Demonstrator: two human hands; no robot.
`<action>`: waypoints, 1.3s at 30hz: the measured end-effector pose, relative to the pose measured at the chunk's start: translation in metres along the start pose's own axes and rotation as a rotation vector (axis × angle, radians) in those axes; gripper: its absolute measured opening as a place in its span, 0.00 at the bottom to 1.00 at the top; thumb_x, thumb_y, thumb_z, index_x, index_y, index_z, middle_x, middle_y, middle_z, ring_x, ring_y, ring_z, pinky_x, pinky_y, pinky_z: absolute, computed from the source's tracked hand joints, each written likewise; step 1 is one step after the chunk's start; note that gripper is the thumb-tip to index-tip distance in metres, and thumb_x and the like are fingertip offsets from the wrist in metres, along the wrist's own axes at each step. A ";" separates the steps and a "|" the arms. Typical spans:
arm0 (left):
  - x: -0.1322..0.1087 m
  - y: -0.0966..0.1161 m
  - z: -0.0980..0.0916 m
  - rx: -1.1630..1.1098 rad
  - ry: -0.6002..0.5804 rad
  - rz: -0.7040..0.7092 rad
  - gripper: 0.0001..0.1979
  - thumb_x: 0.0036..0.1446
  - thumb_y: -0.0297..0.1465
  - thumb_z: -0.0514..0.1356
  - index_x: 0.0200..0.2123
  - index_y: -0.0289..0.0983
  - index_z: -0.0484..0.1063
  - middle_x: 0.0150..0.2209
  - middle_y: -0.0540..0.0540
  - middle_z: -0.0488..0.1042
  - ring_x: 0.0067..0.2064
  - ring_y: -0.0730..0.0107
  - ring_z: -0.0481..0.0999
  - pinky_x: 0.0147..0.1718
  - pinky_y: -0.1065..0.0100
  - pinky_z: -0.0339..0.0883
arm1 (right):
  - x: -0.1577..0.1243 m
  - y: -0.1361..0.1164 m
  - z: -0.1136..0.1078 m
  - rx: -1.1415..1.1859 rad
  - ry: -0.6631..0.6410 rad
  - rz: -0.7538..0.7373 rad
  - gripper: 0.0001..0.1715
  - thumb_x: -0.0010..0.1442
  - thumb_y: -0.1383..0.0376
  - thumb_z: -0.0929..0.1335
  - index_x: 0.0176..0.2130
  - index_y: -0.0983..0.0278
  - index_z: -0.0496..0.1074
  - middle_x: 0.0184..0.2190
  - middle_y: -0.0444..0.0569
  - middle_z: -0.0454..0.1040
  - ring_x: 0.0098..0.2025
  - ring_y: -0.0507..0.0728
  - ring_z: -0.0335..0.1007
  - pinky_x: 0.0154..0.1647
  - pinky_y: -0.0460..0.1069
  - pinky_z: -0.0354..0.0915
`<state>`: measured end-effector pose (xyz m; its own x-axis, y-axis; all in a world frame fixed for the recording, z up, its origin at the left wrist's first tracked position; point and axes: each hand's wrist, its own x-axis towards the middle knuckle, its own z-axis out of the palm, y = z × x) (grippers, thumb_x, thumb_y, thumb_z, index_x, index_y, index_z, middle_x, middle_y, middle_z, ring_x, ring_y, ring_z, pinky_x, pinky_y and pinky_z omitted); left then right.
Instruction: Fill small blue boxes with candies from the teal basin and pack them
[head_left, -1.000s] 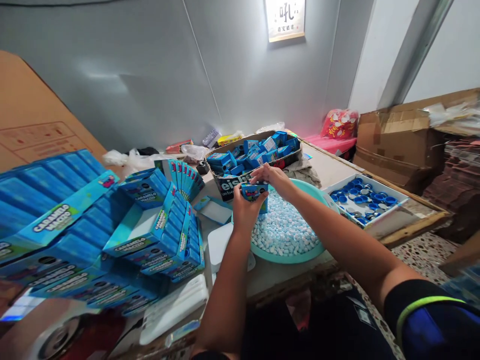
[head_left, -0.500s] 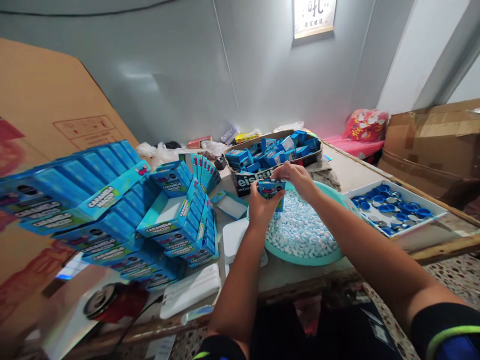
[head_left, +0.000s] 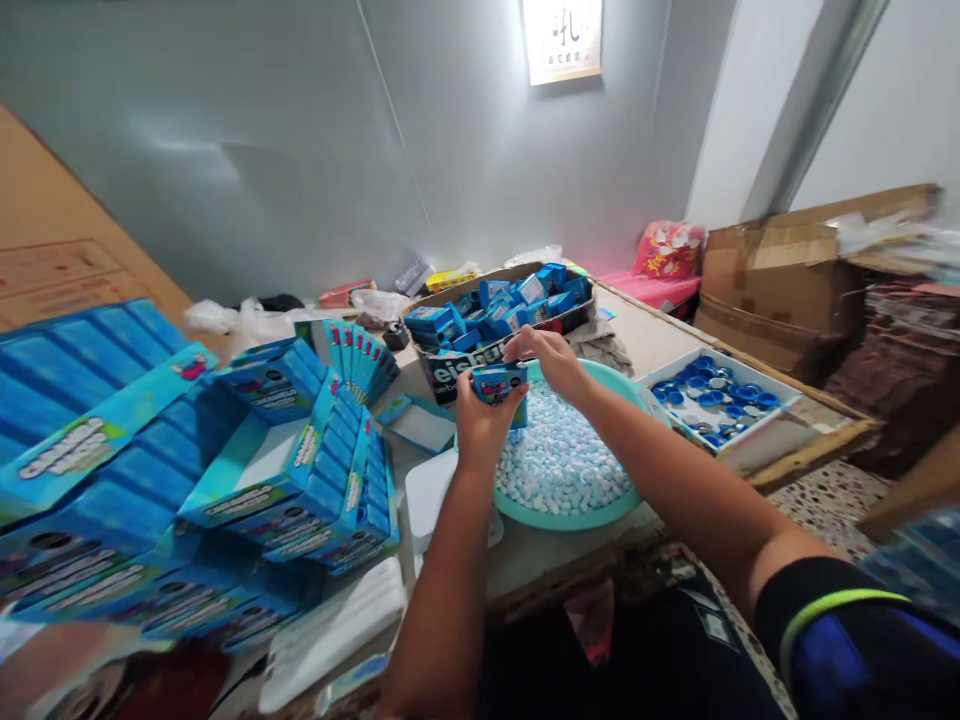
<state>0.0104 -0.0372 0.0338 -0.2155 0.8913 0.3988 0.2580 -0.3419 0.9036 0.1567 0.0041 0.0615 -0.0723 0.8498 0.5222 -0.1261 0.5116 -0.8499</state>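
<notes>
Head view, centre of frame: one small blue box (head_left: 498,384), grasped upright in left hand (head_left: 482,425), apparently to keep its top facing the right hand (head_left: 553,362), whose bent fingers are near that top, grip impossible to tell; teal basin (head_left: 559,518) of pale pellets (head_left: 564,462) just below, presumably placed for short reach

The left fingers (head_left: 516,399) partly hide the small box (head_left: 495,384), and the view's top edge crops the scroll (head_left: 562,42).
</notes>
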 end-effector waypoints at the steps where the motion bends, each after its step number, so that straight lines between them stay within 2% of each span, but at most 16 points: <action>1: 0.001 0.001 0.000 0.002 0.007 -0.002 0.36 0.39 0.40 0.78 0.50 0.40 0.68 0.45 0.45 0.80 0.46 0.58 0.82 0.46 0.60 0.75 | 0.001 0.001 0.000 -0.011 -0.004 -0.004 0.44 0.58 0.26 0.64 0.29 0.63 0.78 0.31 0.52 0.79 0.39 0.59 0.75 0.47 0.53 0.69; 7: 0.004 0.001 0.000 0.088 -0.012 -0.023 0.37 0.37 0.41 0.78 0.50 0.41 0.69 0.45 0.45 0.80 0.47 0.55 0.81 0.45 0.59 0.75 | 0.007 0.006 0.000 -0.002 -0.017 0.016 0.41 0.59 0.29 0.64 0.34 0.62 0.79 0.39 0.50 0.79 0.43 0.59 0.74 0.52 0.54 0.68; 10: 0.004 0.000 0.000 0.117 -0.039 0.040 0.36 0.38 0.42 0.78 0.50 0.41 0.69 0.46 0.46 0.79 0.48 0.56 0.80 0.47 0.59 0.74 | 0.008 0.007 0.001 -0.008 -0.027 0.029 0.34 0.62 0.35 0.67 0.38 0.62 0.79 0.44 0.49 0.78 0.45 0.57 0.74 0.52 0.52 0.68; 13: 0.002 0.001 -0.001 0.132 -0.072 0.071 0.35 0.40 0.42 0.77 0.51 0.42 0.69 0.46 0.46 0.79 0.48 0.57 0.80 0.48 0.59 0.75 | 0.008 0.008 0.003 -0.022 -0.059 0.099 0.24 0.59 0.45 0.74 0.41 0.61 0.79 0.43 0.47 0.77 0.45 0.56 0.73 0.49 0.51 0.68; 16: 0.001 0.003 -0.002 0.162 -0.093 0.070 0.35 0.42 0.42 0.76 0.52 0.42 0.69 0.48 0.44 0.79 0.50 0.55 0.80 0.49 0.57 0.74 | 0.008 0.010 0.004 -0.049 -0.092 0.196 0.19 0.57 0.54 0.78 0.43 0.62 0.78 0.44 0.48 0.77 0.41 0.55 0.73 0.44 0.50 0.69; 20: 0.000 0.004 -0.003 0.177 -0.096 0.101 0.36 0.42 0.42 0.76 0.53 0.41 0.68 0.51 0.42 0.78 0.53 0.52 0.78 0.52 0.54 0.73 | 0.005 0.009 0.006 -0.070 -0.110 0.248 0.15 0.57 0.57 0.78 0.41 0.62 0.79 0.42 0.48 0.78 0.46 0.57 0.74 0.48 0.50 0.68; 23: 0.000 0.004 -0.003 0.173 -0.085 0.134 0.36 0.42 0.42 0.75 0.53 0.41 0.68 0.52 0.42 0.77 0.54 0.52 0.78 0.52 0.54 0.72 | 0.005 0.006 0.007 0.048 -0.127 0.303 0.16 0.58 0.54 0.77 0.41 0.62 0.78 0.41 0.48 0.79 0.47 0.57 0.74 0.49 0.50 0.68; 28: -0.001 0.006 -0.003 0.113 -0.057 0.062 0.37 0.40 0.42 0.76 0.52 0.42 0.68 0.49 0.43 0.78 0.50 0.53 0.80 0.48 0.56 0.74 | 0.006 0.000 0.005 0.200 -0.066 0.413 0.21 0.63 0.48 0.70 0.45 0.61 0.76 0.40 0.49 0.79 0.45 0.60 0.74 0.43 0.51 0.68; 31: 0.001 0.005 -0.003 0.083 -0.011 0.053 0.37 0.39 0.43 0.77 0.51 0.41 0.68 0.48 0.44 0.78 0.49 0.54 0.80 0.47 0.58 0.74 | 0.005 -0.004 0.002 0.291 -0.052 0.428 0.19 0.59 0.54 0.69 0.47 0.61 0.75 0.39 0.48 0.79 0.42 0.59 0.73 0.39 0.50 0.67; 34: 0.002 0.002 -0.003 0.078 0.036 0.050 0.37 0.40 0.44 0.77 0.52 0.41 0.67 0.48 0.44 0.78 0.49 0.56 0.80 0.48 0.60 0.74 | 0.003 -0.008 0.001 0.362 -0.071 0.434 0.23 0.50 0.62 0.68 0.47 0.60 0.73 0.38 0.47 0.80 0.41 0.58 0.73 0.38 0.49 0.66; 39: -0.001 0.003 -0.003 0.026 0.046 0.030 0.36 0.40 0.42 0.77 0.51 0.40 0.68 0.47 0.45 0.78 0.46 0.60 0.81 0.45 0.63 0.74 | 0.000 -0.008 0.001 0.339 -0.059 0.469 0.26 0.43 0.65 0.67 0.45 0.61 0.75 0.37 0.46 0.80 0.37 0.57 0.72 0.37 0.50 0.66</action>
<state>0.0082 -0.0404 0.0362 -0.2501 0.8662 0.4326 0.2893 -0.3596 0.8871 0.1569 0.0003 0.0685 -0.2505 0.9622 0.1066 -0.3761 0.0047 -0.9266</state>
